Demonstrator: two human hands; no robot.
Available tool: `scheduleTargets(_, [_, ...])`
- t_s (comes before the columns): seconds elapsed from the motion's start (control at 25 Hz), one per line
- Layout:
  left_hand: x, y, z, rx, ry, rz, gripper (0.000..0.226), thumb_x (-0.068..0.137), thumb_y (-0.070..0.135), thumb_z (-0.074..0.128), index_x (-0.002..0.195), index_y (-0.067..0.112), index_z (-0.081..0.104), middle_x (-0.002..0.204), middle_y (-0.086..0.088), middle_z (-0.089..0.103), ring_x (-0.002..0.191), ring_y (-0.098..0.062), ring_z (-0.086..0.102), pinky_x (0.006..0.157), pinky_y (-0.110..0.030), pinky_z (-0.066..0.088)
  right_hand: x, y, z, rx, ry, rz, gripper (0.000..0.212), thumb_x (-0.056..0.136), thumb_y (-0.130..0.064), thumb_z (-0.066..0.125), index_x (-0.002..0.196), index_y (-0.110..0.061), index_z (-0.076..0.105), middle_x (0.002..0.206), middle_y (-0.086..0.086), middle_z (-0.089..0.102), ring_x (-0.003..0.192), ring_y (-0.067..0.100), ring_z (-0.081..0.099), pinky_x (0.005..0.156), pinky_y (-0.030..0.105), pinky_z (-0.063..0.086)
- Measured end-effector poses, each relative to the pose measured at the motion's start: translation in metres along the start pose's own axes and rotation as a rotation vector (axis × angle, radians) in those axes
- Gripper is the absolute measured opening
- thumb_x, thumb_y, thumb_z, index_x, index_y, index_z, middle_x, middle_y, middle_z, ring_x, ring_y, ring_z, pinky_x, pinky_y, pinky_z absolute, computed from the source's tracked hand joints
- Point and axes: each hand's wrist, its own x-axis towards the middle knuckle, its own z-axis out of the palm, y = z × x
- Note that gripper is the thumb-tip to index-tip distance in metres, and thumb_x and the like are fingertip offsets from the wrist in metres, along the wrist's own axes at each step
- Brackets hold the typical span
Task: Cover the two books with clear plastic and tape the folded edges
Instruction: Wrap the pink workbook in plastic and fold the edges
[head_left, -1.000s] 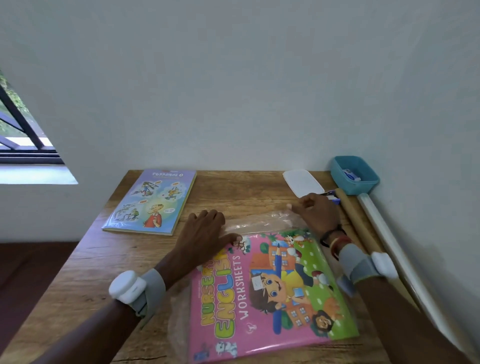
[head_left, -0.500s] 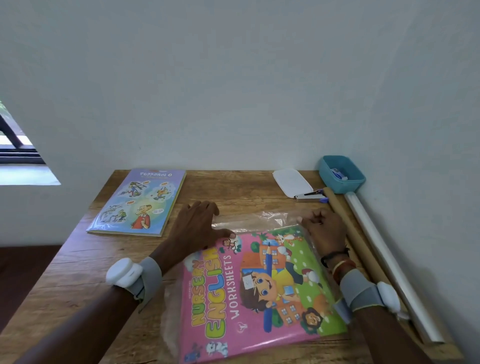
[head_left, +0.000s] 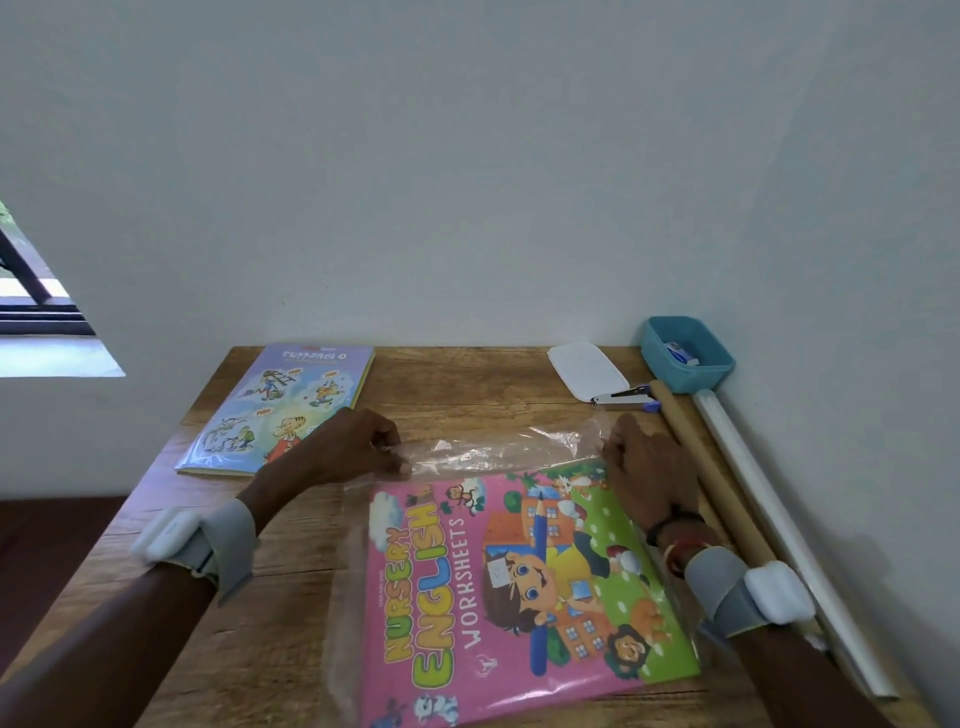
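A teal tray (head_left: 670, 358) at right of centre against the white wall (head_left: 467, 182) holds a small white-and-blue item. On the wooden table (head_left: 467, 395), the left hand (head_left: 343, 449) and right hand (head_left: 647, 462) each pinch the clear plastic sheet (head_left: 498, 449) above the pink worksheet book (head_left: 514, 597), lower centre. The second book (head_left: 280, 408) lies left of centre.

1. Left hand (head_left: 343, 447) fingertips (head_left: 397, 465) pinch left end of clear plastic (head_left: 498, 449) flap.
2. Right hand (head_left: 649, 467) fingers (head_left: 615, 439) hold flap's right end.
3. Pink worksheet book (head_left: 519, 597) lies just below both sets of fingers, on the plastic.
4. Blue book (head_left: 283, 408) beyond left fingers, on wooden table (head_left: 467, 384).
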Motion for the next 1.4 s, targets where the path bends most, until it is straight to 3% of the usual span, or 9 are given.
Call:
scheduleTargets(0.16, [-0.005, -0.008, 0.003, 0.051, 0.071, -0.086, 0.018, 0.075, 0.048, 0.079, 0.075, 0.033, 0.069, 0.079, 0.015, 0.069, 0.079, 0.001, 0.062, 0.067, -0.026, 0.050, 0.001, -0.017, 0.003, -0.041, -0.057, 0.053, 0.015, 0.092, -0.021, 0.053, 0.096, -0.007, 0.056, 0.081, 0.018, 0.065, 0.077, 0.037, 0.060, 0.058, 0.032, 0.029])
scheduleTargets(0.4, [-0.022, -0.010, 0.002, 0.223, 0.233, -0.164, 0.006, 0.088, 0.035, 0.068, 0.088, 0.032, 0.063, 0.092, 0.010, 0.069, 0.090, -0.015, 0.065, 0.074, -0.036, 0.055, 0.022, -0.032, 0.023, 0.161, -0.126, 0.184, 0.008, 0.092, -0.020, 0.052, 0.090, -0.013, 0.054, 0.090, 0.013, 0.067, 0.087, 0.035, 0.060, 0.062, 0.031, 0.030])
scheduleTargets(0.56, [-0.043, 0.000, 0.004, 0.156, 0.471, -0.010, 0.033, 0.082, 0.051, 0.070, 0.097, 0.021, 0.066, 0.089, 0.009, 0.067, 0.082, -0.012, 0.062, 0.069, -0.033, 0.050, 0.025, -0.036, 0.030, 0.223, -0.114, 0.208, 0.015, 0.090, -0.021, 0.057, 0.078, -0.019, 0.049, 0.083, 0.010, 0.066, 0.082, 0.034, 0.060, 0.061, 0.029, 0.031])
scheduleTargets(0.64, [-0.051, 0.004, -0.001, 0.102, 0.370, -0.045, 0.045, 0.074, 0.066, 0.069, 0.094, 0.025, 0.067, 0.085, 0.013, 0.065, 0.077, -0.006, 0.060, 0.063, -0.023, 0.044, 0.023, -0.036, 0.031, 0.272, -0.080, 0.168, 0.017, 0.089, -0.025, 0.061, 0.077, -0.018, 0.053, 0.076, 0.006, 0.066, 0.075, 0.029, 0.061, 0.059, 0.029, 0.034])
scheduleTargets(0.8, [-0.057, 0.004, -0.006, 0.085, 0.183, -0.124, 0.048, 0.059, 0.071, 0.074, 0.086, 0.033, 0.061, 0.080, 0.019, 0.061, 0.073, 0.003, 0.054, 0.056, -0.016, 0.034, 0.023, -0.036, 0.033, 0.357, -0.035, 0.097, 0.017, 0.088, -0.032, 0.066, 0.077, -0.022, 0.057, 0.070, -0.003, 0.065, 0.066, 0.019, 0.059, 0.056, 0.027, 0.037])
scheduleTargets(1.0, [-0.056, 0.004, -0.008, 0.049, 0.413, 0.076, 0.079, 0.054, 0.093, 0.054, 0.100, 0.029, 0.064, 0.098, 0.017, 0.064, 0.085, -0.003, 0.057, 0.067, -0.023, 0.046, 0.032, -0.029, 0.029, 0.426, -0.020, 0.170, 0.023, 0.089, -0.027, 0.063, 0.072, -0.023, 0.048, 0.069, 0.000, 0.063, 0.067, 0.023, 0.059, 0.056, 0.029, 0.034])
scheduleTargets(1.16, [-0.046, 0.021, -0.015, -0.090, 0.304, 0.091, 0.077, 0.048, 0.093, 0.059, 0.098, 0.035, 0.064, 0.094, 0.022, 0.066, 0.088, 0.003, 0.060, 0.070, -0.019, 0.047, 0.040, -0.029, 0.016, 0.602, -0.034, 0.253, 0.019, 0.092, -0.018, 0.059, 0.080, -0.005, 0.055, 0.078, 0.010, 0.062, 0.073, 0.026, 0.056, 0.065, 0.035, 0.041])
scheduleTargets(1.28, [-0.035, 0.028, -0.025, -0.175, 0.182, 0.083, 0.073, 0.048, 0.090, 0.063, 0.093, 0.033, 0.069, 0.083, 0.018, 0.071, 0.082, 0.002, 0.064, 0.066, -0.012, 0.046, 0.043, -0.025, 0.005, 0.911, -0.090, 0.335, 0.020, 0.092, -0.015, 0.060, 0.079, 0.000, 0.056, 0.078, 0.012, 0.059, 0.072, 0.020, 0.052, 0.067, 0.033, 0.041])
scheduleTargets(1.4, [-0.029, 0.039, -0.033, -0.191, 0.064, 0.116, 0.044, 0.061, 0.061, 0.079, 0.092, 0.030, 0.075, 0.082, 0.018, 0.073, 0.081, -0.003, 0.067, 0.069, -0.020, 0.051, 0.050, -0.022, -0.005, 1.067, -0.186, 0.443, 0.020, 0.091, -0.014, 0.062, 0.073, -0.006, 0.057, 0.073, 0.012, 0.058, 0.068, 0.020, 0.052, 0.060, 0.027, 0.041])
